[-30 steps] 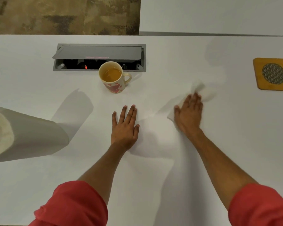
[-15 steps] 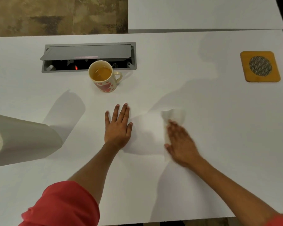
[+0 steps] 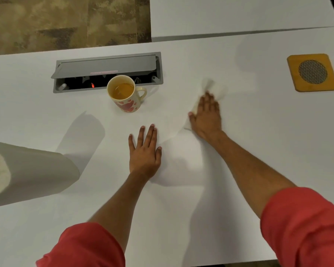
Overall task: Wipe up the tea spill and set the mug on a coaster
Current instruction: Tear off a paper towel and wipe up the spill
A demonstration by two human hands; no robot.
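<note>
The mug (image 3: 126, 93), cream with red hearts and partly full of amber tea, stands upright on the white surface (image 3: 258, 151), its handle turned right. It sits just in front of a recessed grey cable box (image 3: 106, 72) whose lid is tipped open toward the far side. To the right of the mug, the right hand (image 3: 206, 116) lies flat with straight fingers, pressing a crumpled white paper towel (image 3: 214, 88) onto the surface; the towel bunches out beyond the fingertips and shows again beside the thumb. No spill can be made out on the white top. The left hand (image 3: 144, 151) rests palm down nearer in, fingers spread, gripping nothing, a little apart from the mug. The bamboo coaster (image 3: 312, 72), square with a round mesh centre, lies far right, well apart from the mug, with bare surface between them. A paper towel roll (image 3: 31, 174) lies on its side at the near left. The far edge of the surface meets patterned carpet (image 3: 66, 22) on the left and a second white table (image 3: 239, 14) on the right; the near edge runs under both red sleeves (image 3: 305, 228).
</note>
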